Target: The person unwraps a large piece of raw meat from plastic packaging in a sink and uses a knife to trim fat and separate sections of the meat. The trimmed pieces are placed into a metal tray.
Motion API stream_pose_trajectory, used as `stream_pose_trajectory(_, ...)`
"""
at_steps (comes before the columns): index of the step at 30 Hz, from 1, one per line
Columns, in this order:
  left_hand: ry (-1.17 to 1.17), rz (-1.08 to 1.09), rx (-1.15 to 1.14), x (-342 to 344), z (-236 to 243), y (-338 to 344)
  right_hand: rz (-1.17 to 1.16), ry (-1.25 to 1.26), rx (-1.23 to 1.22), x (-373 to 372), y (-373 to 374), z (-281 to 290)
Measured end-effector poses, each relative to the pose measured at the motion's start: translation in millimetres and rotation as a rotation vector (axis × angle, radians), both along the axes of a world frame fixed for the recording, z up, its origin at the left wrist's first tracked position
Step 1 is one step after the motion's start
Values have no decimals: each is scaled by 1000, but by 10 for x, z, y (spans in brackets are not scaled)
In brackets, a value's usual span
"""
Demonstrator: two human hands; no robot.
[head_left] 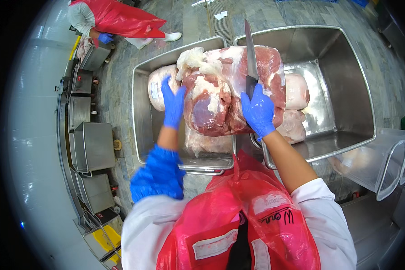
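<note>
A big block of raw meat (210,112), red with white fat, rests across the adjoining edges of two steel bins. At its upper left a whitish, crumpled film (198,62) bunches up; I cannot tell if it is plastic or membrane. My right hand (260,110), blue-gloved, grips the black handle of a long knife (250,54) over the meat's right part, blade pointing away from me. My left hand (173,107), also gloved, has its fingers spread at the meat's left side; whether it touches is unclear. Behind it sits a pale wrapped piece (156,87) bearing a label.
The left bin (138,112) and right bin (369,108) hold more pale meat pieces (296,92). Clear plastic tubs (378,162) stand at right. Steel carts (94,146) line the left wall. Another person in a red apron (121,18) is at the far left.
</note>
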State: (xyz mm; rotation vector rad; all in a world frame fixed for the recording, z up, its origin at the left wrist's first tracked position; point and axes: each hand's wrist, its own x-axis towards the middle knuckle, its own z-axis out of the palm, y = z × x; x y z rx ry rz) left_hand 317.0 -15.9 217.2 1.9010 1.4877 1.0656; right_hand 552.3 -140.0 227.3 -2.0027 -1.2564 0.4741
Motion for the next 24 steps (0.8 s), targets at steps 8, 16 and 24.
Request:
stream_pose_trajectory(8,126,165,16,174,-272,-791,326,451,-23,388,-357,115)
stream_pose_trajectory(16,20,93,-126,86,-267,-674,504,446,-850,1287,-892,1404)
stream_pose_trajectory(24,-50,1,-309,70,-147,-534,571,652,-1031,1409,-656,1653)
